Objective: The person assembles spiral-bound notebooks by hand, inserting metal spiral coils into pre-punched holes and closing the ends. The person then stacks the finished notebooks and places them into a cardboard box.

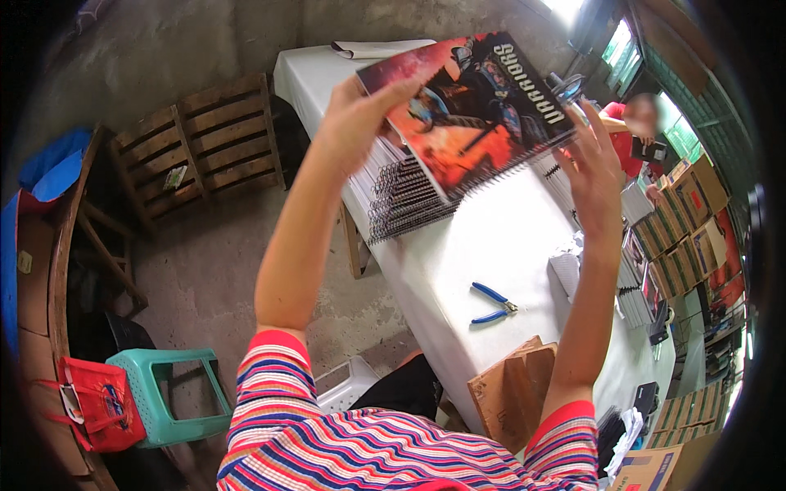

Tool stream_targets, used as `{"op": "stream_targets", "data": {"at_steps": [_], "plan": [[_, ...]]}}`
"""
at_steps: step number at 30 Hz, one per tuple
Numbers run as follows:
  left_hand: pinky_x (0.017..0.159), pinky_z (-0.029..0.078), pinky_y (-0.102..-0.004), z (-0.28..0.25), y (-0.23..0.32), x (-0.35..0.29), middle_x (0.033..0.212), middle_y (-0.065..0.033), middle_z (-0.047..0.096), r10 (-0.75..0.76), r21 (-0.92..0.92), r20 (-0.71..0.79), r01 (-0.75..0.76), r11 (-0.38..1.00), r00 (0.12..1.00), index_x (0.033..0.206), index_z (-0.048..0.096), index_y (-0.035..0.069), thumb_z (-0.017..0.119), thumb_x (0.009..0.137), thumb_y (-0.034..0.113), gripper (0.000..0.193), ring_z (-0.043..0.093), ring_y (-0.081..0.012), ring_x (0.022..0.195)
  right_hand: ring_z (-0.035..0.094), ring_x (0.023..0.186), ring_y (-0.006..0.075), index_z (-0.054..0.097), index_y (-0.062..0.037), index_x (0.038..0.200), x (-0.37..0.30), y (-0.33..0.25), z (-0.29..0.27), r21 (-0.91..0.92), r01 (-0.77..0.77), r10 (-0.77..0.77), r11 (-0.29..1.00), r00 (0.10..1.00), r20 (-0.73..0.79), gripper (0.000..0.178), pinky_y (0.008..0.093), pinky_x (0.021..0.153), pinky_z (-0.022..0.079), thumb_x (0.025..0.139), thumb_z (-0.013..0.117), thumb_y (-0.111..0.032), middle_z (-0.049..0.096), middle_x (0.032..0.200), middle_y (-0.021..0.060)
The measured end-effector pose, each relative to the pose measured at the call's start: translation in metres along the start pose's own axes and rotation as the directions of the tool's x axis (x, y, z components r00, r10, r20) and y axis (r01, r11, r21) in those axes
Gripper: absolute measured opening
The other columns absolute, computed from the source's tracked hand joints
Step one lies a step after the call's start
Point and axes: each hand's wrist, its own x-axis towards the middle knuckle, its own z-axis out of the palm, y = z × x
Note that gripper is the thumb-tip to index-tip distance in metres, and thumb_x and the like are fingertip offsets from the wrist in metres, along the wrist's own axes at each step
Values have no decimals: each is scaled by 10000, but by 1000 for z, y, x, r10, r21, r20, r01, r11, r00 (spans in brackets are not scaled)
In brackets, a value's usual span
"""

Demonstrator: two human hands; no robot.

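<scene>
At the near end of the white-covered desk (446, 270), a brown wooden-looking block (524, 389) leans along the left edge, in front of the person's striped torso. A white plastic stool (354, 383) stands beside that edge, partly covered by a dark-clad leg. Farther left on the floor is a teal plastic stool (182, 421), with a bright red bag (106, 405) next to it.

Farther in, a pair of blue-handled metal pliers (494, 304) lies on the bare middle of the desk, handles spread. Toward the right edge, the right forearm partly blocks a small white pile (565, 274) and stacked books (634, 282).

Above the desk's farther half, a spiral-bound book with a red, orange and black illustrated cover (483, 110) is held up at a tilt. The left hand (354, 114) grasps its left corner, thumb across the cover. The right hand (591, 168) is at the right corner with fingers spread; whether they grip cannot be told. The raised book hides part of a stack of spiral-bound books (409, 196) by the left edge.

Beyond, a white sheet (381, 49) lies at the far edge. Past the right edge are a co-worker in red (626, 135) and piled brown cartons (692, 217); a wooden pallet (196, 143) leans by the wall.
</scene>
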Motion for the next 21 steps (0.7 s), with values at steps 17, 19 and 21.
{"op": "stream_targets", "data": {"at_steps": [17,19,21], "plan": [[859,379,-276,-79,-121,66,976,-115,607,288,357,-349,-158,921,892,998,604,-24,454,929,358,416,527,-184,922,563,922,176,645,-18,1030,54,140,125,120,-311,332,943,860,-387,497,281,858,403,912,462,-465,644,973,127],[794,388,-278,-69,-131,72,877,-92,596,355,324,-464,-218,921,812,871,613,-29,384,952,274,389,504,-160,845,585,823,163,655,-4,973,54,143,135,86,-273,276,958,799,-535,474,278,765,435,923,454,-430,656,876,122],[783,391,-279,-68,-136,75,855,-83,584,308,223,-486,-225,948,818,855,611,-24,375,953,276,394,503,-154,820,597,705,152,654,8,938,51,136,140,72,-231,225,970,753,-619,434,287,667,454,937,437,-368,656,819,113]]}}
